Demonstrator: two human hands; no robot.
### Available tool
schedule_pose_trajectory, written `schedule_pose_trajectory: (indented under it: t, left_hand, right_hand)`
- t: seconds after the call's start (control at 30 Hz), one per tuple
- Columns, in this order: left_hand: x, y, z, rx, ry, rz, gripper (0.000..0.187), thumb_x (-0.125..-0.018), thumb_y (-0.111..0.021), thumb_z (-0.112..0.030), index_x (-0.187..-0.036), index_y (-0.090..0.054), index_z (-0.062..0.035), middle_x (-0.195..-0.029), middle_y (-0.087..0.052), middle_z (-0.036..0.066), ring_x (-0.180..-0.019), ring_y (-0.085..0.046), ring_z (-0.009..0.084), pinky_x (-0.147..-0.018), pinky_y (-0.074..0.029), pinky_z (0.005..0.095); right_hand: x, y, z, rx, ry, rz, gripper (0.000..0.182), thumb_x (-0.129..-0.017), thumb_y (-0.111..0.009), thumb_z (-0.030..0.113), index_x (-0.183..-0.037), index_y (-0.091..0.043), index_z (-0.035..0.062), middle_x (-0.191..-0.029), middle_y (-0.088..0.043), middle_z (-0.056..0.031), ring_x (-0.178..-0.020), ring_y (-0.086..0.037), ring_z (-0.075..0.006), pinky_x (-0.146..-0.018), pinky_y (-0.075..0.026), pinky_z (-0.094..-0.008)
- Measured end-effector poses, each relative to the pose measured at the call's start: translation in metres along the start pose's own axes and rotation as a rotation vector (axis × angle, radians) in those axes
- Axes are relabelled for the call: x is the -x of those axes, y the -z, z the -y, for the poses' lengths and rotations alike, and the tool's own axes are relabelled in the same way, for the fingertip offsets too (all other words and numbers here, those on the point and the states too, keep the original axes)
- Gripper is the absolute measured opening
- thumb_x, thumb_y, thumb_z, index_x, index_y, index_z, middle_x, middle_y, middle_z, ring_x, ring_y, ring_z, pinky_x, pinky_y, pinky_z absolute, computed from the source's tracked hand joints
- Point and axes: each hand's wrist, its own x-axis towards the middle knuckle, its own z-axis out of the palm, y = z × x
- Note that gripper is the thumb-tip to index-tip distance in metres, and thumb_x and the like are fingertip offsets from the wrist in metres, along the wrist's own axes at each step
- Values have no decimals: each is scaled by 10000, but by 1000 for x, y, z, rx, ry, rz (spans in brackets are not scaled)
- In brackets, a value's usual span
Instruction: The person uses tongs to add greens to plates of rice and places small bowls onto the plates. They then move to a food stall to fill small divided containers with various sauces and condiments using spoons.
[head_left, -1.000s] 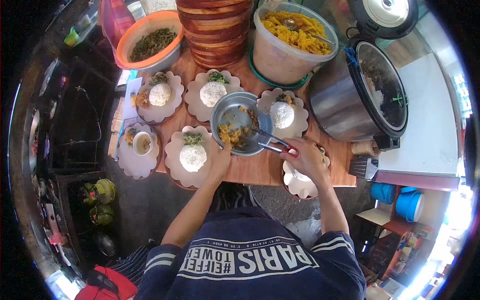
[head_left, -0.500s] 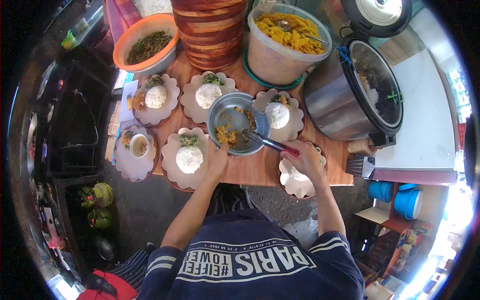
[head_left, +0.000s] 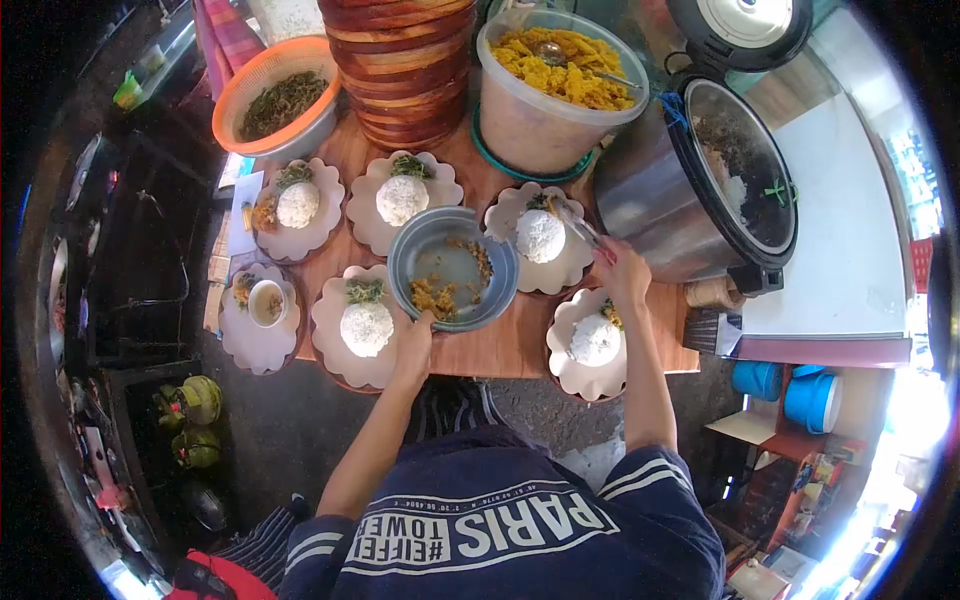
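My left hand (head_left: 414, 345) grips the near rim of a grey bowl (head_left: 445, 264), tilted slightly above the table. Clumps of orange-brown food (head_left: 433, 297) lie inside it. My right hand (head_left: 625, 274) is closed around red-handled tongs (head_left: 578, 223). Their tips reach the far side of a scalloped plate (head_left: 562, 279), beside its mound of white rice (head_left: 540, 236) and a bit of greens. Whether the tips hold food I cannot make out. Below my right forearm is another plate (head_left: 580, 378) with rice and orange food.
Several more rice plates stand left, including one plate (head_left: 361, 195) behind the bowl. Behind are an orange basket (head_left: 226, 130) of greens, stacked wooden plates (head_left: 400, 80), and a bucket (head_left: 530, 130) of yellow food. An open rice cooker (head_left: 650, 190) stands right; the table edge (head_left: 490, 368) is near me.
My right hand has moved the tongs out of the bowl, up and right to the plate beside it. My left hand still holds the bowl, now slightly left and lower in view.
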Motion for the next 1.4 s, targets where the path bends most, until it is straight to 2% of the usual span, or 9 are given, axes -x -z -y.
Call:
schedule_pose_trajectory:
  t: [0.3, 0.47, 0.5, 0.57, 0.73, 0.83, 1.07, 1.13, 1.4]
  left_hand:
    - [5, 14, 3, 5, 10, -52, 505, -864, -464, -32, -1352, -352, -95, -1188, -555, 77, -967, -620, 197, -698, -550, 318]
    - [-12, 31, 21, -22, -153, -42, 538, -842, -457, -8, -1356, -318, -83, -1175, -543, 121, -971, -621, 222, -669, -570, 321]
    - [14, 12, -19, 67, -81, -59, 570, -832, -454, 8, -1372, -293, -76, -1209, -517, 132, -989, -615, 235, -682, -587, 329]
    - [9, 22, -19, 47, -105, -61, 579, -830, -451, 15, -1378, -286, -70, -1225, -506, 133, -1001, -611, 243, -707, -591, 340]
    - [13, 36, -34, 31, -160, -22, 623, -832, -437, 49, -1415, -242, -51, -1251, -478, 144, -1004, -601, 225, -678, -592, 315]
    - [4, 58, -20, -62, -343, -23, 655, -821, -443, 61, -1427, -218, -43, -1268, -472, 158, -1028, -595, 248, -693, -597, 327]
    - [43, 81, -52, -55, -232, -176, 657, -826, -439, 66, -1429, -225, -83, -1310, -457, 139, -1113, -566, 279, -774, -594, 375]
    - [36, 106, -35, -205, -325, -236, 666, -827, -441, 64, -1433, -209, -87, -1309, -455, 149, -1113, -566, 291, -779, -596, 372]
    - [63, 130, -59, 116, -320, -288, 627, -836, -414, 64, -1412, -207, -73, -1271, -464, 169, -1044, -594, 300, -755, -601, 406]
  right_hand:
    - [-1, -8, 13, 157, 11, -24, 340, -810, -663, 263, -1133, -639, 160, -939, -641, -103, -856, -641, -317, -715, -510, -426]
    - [4, 5, 15, 94, 13, 54, 324, -819, -652, 277, -1096, -656, 108, -965, -654, -89, -872, -643, -311, -736, -519, -415]
    - [12, 29, 34, -11, 65, -26, 320, -817, -657, 267, -1097, -659, 112, -938, -658, -90, -855, -643, -299, -723, -515, -399]
    - [27, 68, 65, -119, 115, -102, 317, -815, -661, 258, -1098, -662, 115, -912, -661, -90, -837, -643, -287, -710, -510, -383]
    - [55, 70, 136, -351, 324, 439, 399, -769, -705, 241, -1132, -639, 90, -870, -641, -102, -769, -624, -265, -681, -493, -355]
    - [64, 58, 162, -292, 469, 529, 432, -755, -715, 251, -1143, -630, 80, -929, -644, -111, -799, -626, -288, -696, -495, -374]
    - [82, 21, 198, -215, 798, 397, 427, -773, -693, 217, -1175, -618, 97, -983, -627, -121, -867, -624, -325, -722, -506, -415]
    - [92, 16, 213, -223, 803, 425, 415, -784, -683, 205, -1180, -619, 101, -981, -627, -116, -858, -626, -319, -708, -506, -411]
    - [95, 3, 242, -391, 769, 460, 355, -795, -679, 172, -1141, -646, 98, -881, -629, -91, -766, -627, -282, -645, -488, -370]
